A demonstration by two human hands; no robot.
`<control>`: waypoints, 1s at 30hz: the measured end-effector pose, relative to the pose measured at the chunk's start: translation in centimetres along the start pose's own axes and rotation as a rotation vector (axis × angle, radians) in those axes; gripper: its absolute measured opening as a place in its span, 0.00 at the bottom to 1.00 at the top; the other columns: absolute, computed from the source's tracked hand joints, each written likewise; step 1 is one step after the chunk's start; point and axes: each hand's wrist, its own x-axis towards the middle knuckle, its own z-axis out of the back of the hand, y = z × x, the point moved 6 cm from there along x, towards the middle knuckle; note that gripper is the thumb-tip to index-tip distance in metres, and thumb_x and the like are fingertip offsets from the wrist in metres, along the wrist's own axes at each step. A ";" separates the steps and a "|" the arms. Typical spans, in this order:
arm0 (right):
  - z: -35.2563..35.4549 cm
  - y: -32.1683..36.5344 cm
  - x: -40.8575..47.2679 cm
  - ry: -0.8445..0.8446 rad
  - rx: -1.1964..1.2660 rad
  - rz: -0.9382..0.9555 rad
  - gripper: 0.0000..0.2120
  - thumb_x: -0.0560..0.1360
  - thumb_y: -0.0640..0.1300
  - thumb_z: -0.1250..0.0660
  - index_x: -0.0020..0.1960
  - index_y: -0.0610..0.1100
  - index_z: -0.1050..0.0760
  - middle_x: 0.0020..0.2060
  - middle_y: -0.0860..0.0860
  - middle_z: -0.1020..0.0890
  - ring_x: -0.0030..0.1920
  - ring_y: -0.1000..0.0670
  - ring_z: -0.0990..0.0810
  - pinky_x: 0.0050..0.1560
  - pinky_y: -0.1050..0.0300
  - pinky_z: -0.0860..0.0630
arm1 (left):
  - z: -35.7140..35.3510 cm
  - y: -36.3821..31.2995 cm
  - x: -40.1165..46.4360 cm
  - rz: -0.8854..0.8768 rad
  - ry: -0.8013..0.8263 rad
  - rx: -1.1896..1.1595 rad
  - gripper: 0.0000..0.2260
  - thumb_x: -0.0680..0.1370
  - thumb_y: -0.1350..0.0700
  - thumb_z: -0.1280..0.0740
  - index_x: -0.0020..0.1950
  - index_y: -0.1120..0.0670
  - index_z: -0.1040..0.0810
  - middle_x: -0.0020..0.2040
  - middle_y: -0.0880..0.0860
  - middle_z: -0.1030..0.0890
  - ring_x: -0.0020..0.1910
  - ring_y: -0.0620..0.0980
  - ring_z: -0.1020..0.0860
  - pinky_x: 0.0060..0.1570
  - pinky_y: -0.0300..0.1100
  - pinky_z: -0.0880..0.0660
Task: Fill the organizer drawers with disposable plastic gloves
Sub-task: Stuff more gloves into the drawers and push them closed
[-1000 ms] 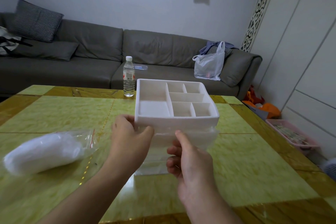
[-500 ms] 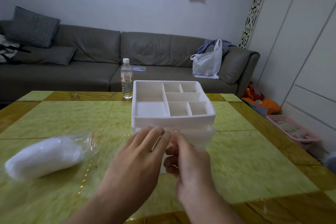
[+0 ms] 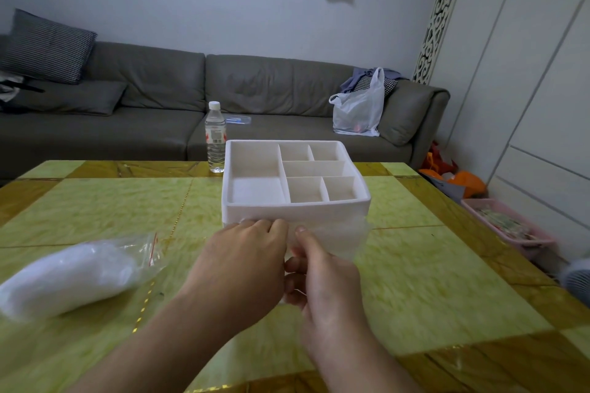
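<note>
A white organizer (image 3: 297,210) with several open compartments on top stands in the middle of the table. Under its top tray is a clear drawer (image 3: 346,238), whose front sticks out slightly toward me. My left hand (image 3: 242,262) has its fingers curled over the drawer's top front edge, left of centre. My right hand (image 3: 322,277) grips the drawer front, thumb on top and fingers curled beneath. A clear zip bag of disposable plastic gloves (image 3: 73,274) lies on the table to the left, apart from both hands.
The green and yellow table (image 3: 431,281) carries a water bottle (image 3: 215,140) just behind the organizer's left corner. Beyond it is a grey sofa (image 3: 153,124) with a white plastic bag (image 3: 357,112). A pink basket (image 3: 507,226) sits on the floor at right.
My left hand left the organizer's left corner and came to the drawer front beside my right hand. The drawer now sticks out less. The view has tilted slightly.
</note>
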 end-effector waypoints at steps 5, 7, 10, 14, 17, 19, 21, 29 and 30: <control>0.2 0.0 -0.1 0.010 0.025 -0.008 0.15 0.79 0.50 0.25 0.43 0.38 0.15 0.28 0.46 0.20 0.23 0.49 0.28 0.25 0.60 0.32 | 1.5 0.9 -0.5 0.058 -0.011 -0.069 0.03 0.80 0.53 0.35 0.53 0.48 0.27 0.44 0.45 0.20 0.37 0.51 0.20 0.32 0.45 0.24; 0.3 0.4 -0.2 0.022 0.001 -0.005 0.18 0.79 0.52 0.26 0.45 0.36 0.15 0.29 0.46 0.19 0.23 0.49 0.27 0.24 0.61 0.33 | 1.6 1.4 -1.2 0.040 -0.095 -0.098 0.07 0.76 0.58 0.27 0.50 0.50 0.23 0.40 0.46 0.19 0.32 0.51 0.22 0.25 0.45 0.25; 1.1 2.0 -0.4 -0.012 -0.283 0.150 0.24 0.78 0.57 0.26 0.38 0.37 0.17 0.26 0.44 0.18 0.22 0.46 0.23 0.22 0.59 0.32 | 1.2 1.6 -2.3 -0.020 -0.190 -0.102 0.14 0.71 0.66 0.24 0.54 0.54 0.19 0.46 0.49 0.18 0.43 0.54 0.20 0.35 0.48 0.22; 2.1 7.2 -2.4 -0.159 -0.981 1.003 0.16 0.77 0.55 0.29 0.34 0.48 0.25 0.27 0.54 0.24 0.29 0.52 0.25 0.28 0.52 0.27 | 0.8 1.9 -2.8 -0.057 -0.247 -0.043 0.25 0.68 0.70 0.23 0.63 0.56 0.20 0.59 0.52 0.22 0.58 0.56 0.22 0.49 0.48 0.21; 2.0 8.4 -2.6 -0.076 -1.271 1.172 0.02 0.74 0.48 0.30 0.46 0.51 0.21 0.42 0.58 0.23 0.45 0.52 0.23 0.41 0.54 0.23 | 0.2 2.2 -2.8 -0.070 -0.209 -0.024 0.29 0.68 0.69 0.23 0.68 0.56 0.21 0.63 0.51 0.22 0.62 0.55 0.23 0.55 0.49 0.22; 2.7 8.5 -1.4 -0.071 -1.395 1.053 0.09 0.76 0.50 0.30 0.55 0.52 0.18 0.49 0.60 0.20 0.52 0.50 0.22 0.51 0.52 0.20 | 0.1 2.1 -2.7 -0.069 -0.213 -0.002 0.29 0.67 0.69 0.22 0.66 0.57 0.20 0.62 0.52 0.20 0.59 0.56 0.22 0.56 0.49 0.23; 3.1 8.5 -0.9 -0.075 -1.447 0.999 0.12 0.78 0.52 0.32 0.61 0.53 0.18 0.52 0.60 0.18 0.55 0.50 0.22 0.56 0.52 0.22 | 0.0 2.0 -2.6 -0.052 -0.225 0.020 0.26 0.66 0.69 0.22 0.63 0.57 0.18 0.58 0.53 0.18 0.55 0.57 0.21 0.56 0.48 0.25; 2.3 8.9 -1.0 -0.010 -1.521 1.032 0.04 0.82 0.52 0.36 0.51 0.53 0.27 0.45 0.58 0.19 0.47 0.53 0.29 0.54 0.58 0.37 | -0.2 1.2 -2.1 -0.002 -0.160 0.095 0.07 0.73 0.59 0.29 0.48 0.52 0.24 0.42 0.50 0.19 0.43 0.55 0.21 0.51 0.51 0.25; 2.3 8.9 -0.8 -0.001 -1.533 1.037 0.05 0.82 0.52 0.36 0.49 0.53 0.28 0.43 0.58 0.20 0.46 0.53 0.28 0.54 0.58 0.37 | -0.1 1.2 -2.0 -0.004 -0.150 0.098 0.07 0.73 0.58 0.29 0.47 0.51 0.25 0.41 0.49 0.20 0.41 0.55 0.21 0.51 0.50 0.25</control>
